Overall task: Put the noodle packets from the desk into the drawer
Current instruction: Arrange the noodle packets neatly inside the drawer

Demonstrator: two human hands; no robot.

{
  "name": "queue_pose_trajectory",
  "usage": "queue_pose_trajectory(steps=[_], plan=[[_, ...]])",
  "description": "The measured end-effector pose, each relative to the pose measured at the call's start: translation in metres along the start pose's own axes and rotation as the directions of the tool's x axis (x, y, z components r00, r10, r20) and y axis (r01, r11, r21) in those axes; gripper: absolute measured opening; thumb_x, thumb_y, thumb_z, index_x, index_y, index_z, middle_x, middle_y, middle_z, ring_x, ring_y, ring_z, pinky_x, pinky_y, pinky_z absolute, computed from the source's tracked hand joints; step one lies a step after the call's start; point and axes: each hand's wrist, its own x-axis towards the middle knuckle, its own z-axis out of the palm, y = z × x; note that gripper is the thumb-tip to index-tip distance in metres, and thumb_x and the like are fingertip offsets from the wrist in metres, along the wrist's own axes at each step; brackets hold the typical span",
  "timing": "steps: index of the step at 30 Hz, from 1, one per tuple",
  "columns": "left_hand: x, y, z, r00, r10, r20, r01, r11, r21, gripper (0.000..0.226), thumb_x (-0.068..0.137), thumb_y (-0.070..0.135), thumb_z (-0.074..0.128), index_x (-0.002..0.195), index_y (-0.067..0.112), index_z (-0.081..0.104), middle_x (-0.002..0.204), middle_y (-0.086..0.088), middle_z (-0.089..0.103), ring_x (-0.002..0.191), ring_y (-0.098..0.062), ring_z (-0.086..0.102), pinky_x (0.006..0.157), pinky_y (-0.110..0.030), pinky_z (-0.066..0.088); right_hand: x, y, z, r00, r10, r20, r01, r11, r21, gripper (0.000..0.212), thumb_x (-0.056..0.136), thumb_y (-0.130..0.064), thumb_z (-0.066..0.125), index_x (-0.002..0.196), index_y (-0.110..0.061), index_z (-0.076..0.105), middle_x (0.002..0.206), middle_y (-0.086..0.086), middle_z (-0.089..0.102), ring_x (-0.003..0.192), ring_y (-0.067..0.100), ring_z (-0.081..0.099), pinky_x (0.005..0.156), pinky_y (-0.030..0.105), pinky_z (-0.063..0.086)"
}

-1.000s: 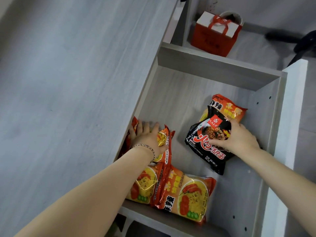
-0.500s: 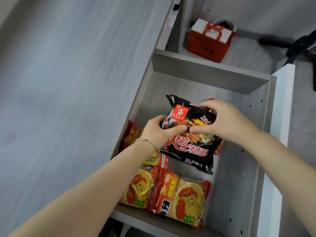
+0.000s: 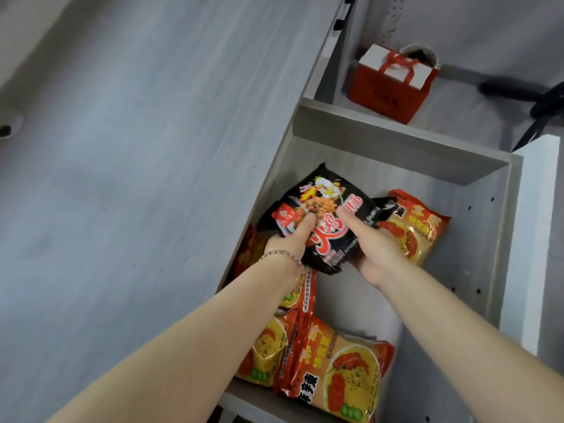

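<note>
both hands grip one black noodle packet over the open drawer.

the glossy, crinkled black packet (image 3: 320, 218) is pinched between the left hand (image 3: 290, 242) and the right hand (image 3: 369, 251), thumbs on top, fingers curled beneath. orange packets lie flat in the grey wood-grain drawer (image 3: 488, 239): one at the right (image 3: 418, 227), two at the near end (image 3: 320, 358). the matte grey desk (image 3: 137, 178) is bare; a red gift bag (image 3: 393, 83) stands on the floor. half a second ago the packet sat further right, hiding the right-hand orange one.
</note>
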Motion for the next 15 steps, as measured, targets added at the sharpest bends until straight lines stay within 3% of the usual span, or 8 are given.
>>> queue_pose_trajectory(steps=[1,3,5,6,9,11,13,15], plan=[[0.0,-0.001,-0.003,0.998,0.054,0.016,-0.056,0.988,0.141,0.044,0.071,0.038,0.075,0.1,0.012,0.055,0.112,-0.011,0.067,0.092,-0.024,0.068,0.083,-0.042,0.057,0.006,-0.002,0.002,0.998,0.004,-0.058,-0.004,1.0,-0.008,0.042,0.07,-0.023,0.077,0.107,-0.009,0.063,0.096,0.01,0.072,0.081,0.023,0.07,0.067,0.036,0.058],[-0.002,0.003,-0.013,0.973,0.215,0.082,-0.229,0.862,0.453,0.03,0.078,0.045,0.065,0.094,0.021,0.055,0.112,-0.005,0.064,0.094,-0.019,0.063,0.084,-0.033,0.054,0.019,-0.01,0.006,0.994,-0.017,-0.106,0.014,0.999,-0.034,0.048,0.069,-0.022,0.079,0.111,-0.005,0.062,0.099,0.013,0.072,0.083,0.026,0.07,0.072,0.041,0.058],[0.001,0.004,-0.026,0.908,0.395,0.14,-0.365,0.58,0.729,0.036,0.087,0.046,0.053,0.112,0.02,0.057,0.117,-0.003,0.062,0.1,-0.018,0.061,0.079,-0.022,0.046,0.034,-0.019,0.01,0.988,-0.072,-0.134,0.061,0.995,-0.084,0.051,0.068,-0.021,0.08,0.112,-0.004,0.06,0.104,0.015,0.071,0.081,0.026,0.07,0.071,0.04,0.058],[0.004,0.004,-0.031,0.876,0.453,0.167,-0.382,0.438,0.814,0.043,0.089,0.043,0.05,0.123,0.018,0.052,0.125,-0.004,0.059,0.109,-0.02,0.058,0.082,-0.024,0.044,0.042,-0.023,0.013,0.983,-0.101,-0.156,0.081,0.989,-0.126,0.052,0.068,-0.021,0.08,0.112,-0.003,0.06,0.106,0.015,0.071,0.08,0.025,0.069,0.067,0.036,0.056],[0.013,-0.004,-0.043,0.848,0.453,0.275,-0.343,0.074,0.936,0.049,0.09,0.037,0.051,0.132,0.015,0.042,0.148,-0.008,0.029,0.135,-0.026,0.028,0.107,-0.033,0.031,0.063,-0.031,0.024,0.97,-0.161,-0.184,0.117,0.966,-0.231,0.042,0.068,-0.021,0.08,0.101,-0.005,0.058,0.11,0.014,0.068,0.082,0.025,0.066,0.06,0.031,0.051],[0.017,-0.009,-0.046,0.876,0.376,0.302,-0.275,-0.126,0.953,0.056,0.089,0.041,0.051,0.136,0.014,0.036,0.151,-0.008,0.02,0.14,-0.028,0.012,0.115,-0.037,0.021,0.074,-0.027,0.034,0.974,-0.182,-0.137,0.138,0.95,-0.282,0.039,0.071,-0.019,0.079,0.103,-0.007,0.06,0.116,0.016,0.067,0.09,0.027,0.065,0.071,0.034,0.052],[0.022,-0.011,-0.047,0.868,0.37,0.331,-0.247,-0.255,0.935,0.058,0.089,0.044,0.05,0.135,0.011,0.036,0.147,-0.01,0.027,0.139,-0.029,0.015,0.117,-0.039,0.018,0.08,-0.017,0.043,0.982,-0.18,-0.054,0.142,0.899,-0.414,0.046,0.073,-0.018,0.076,0.113,-0.003,0.059,0.121,0.017,0.064,0.1,0.026,0.063,0.08,0.034,0.049],[0.023,-0.011,-0.046,0.862,0.377,0.339,-0.24,-0.287,0.927,0.057,0.089,0.045,0.049,0.132,0.009,0.04,0.143,-0.011,0.033,0.136,-0.029,0.02,0.117,-0.039,0.017,0.084,-0.007,0.047,0.99,-0.137,0.02,0.13,0.868,-0.48,0.05,0.076,-0.017,0.074,0.119,0.0,0.055,0.125,0.018,0.062,0.106,0.028,0.061,0.088,0.036,0.049]])
